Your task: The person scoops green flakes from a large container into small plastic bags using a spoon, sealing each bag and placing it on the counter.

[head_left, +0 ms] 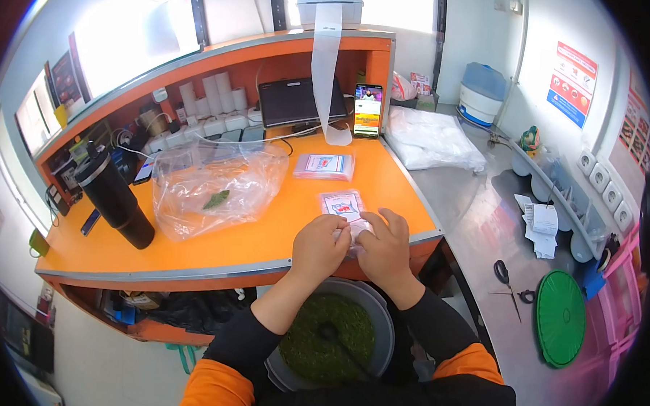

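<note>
My left hand [321,248] and my right hand [387,251] meet at the front edge of the orange desk [265,244]. Between them, both pinch the near end of a small clear plastic bag [341,204] with a red and blue print. Just behind lies a stack of similar printed bags [325,167]. Left of these, a large clear plastic bag [257,182] is spread out with a small green-filled packet [216,200] on or in it. Below my forearms stands a grey bucket [383,329] of chopped green stuff [304,347], a dark-handled utensil [329,332] stuck in it.
A black tumbler [115,197] stands at the desk's left. At the back are a lit phone [367,110], a dark tablet [297,104] and a hanging paper strip [324,65]. The steel counter at right holds scissors [506,280], a green lid [560,318] and receipts [540,227].
</note>
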The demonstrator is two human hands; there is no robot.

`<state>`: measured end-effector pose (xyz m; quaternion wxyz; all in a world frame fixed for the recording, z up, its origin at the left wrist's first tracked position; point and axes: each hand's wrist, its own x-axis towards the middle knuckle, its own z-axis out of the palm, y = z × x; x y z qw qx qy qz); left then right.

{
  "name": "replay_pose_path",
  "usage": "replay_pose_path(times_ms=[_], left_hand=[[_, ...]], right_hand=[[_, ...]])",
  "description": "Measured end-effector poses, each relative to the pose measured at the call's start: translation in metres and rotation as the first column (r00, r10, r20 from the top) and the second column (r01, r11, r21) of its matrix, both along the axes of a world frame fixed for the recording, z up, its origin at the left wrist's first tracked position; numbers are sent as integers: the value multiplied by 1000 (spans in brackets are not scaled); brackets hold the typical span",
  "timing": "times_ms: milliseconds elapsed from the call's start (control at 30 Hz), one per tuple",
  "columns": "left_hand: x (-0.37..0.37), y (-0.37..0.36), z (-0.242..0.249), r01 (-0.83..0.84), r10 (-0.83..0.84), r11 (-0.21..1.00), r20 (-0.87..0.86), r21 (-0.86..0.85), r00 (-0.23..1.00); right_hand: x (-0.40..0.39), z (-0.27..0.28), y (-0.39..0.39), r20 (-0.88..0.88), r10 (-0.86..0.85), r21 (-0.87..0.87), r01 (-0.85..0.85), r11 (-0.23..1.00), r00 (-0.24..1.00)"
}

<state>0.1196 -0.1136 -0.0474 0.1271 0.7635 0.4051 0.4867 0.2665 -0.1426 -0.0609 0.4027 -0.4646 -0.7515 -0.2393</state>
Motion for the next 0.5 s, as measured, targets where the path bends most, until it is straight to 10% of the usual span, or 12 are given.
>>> replay_pose_path(times_ms=[367,500], left_hand=[[-18,-3,-3,93,-86,982,46,-164,995],[-31,-50,11,297,-333,923,121,246,935]], right_hand=[[9,17,-29,-174,201,55,-194,979,964],[0,12,-85,-544,306,-34,-385,922,781]])
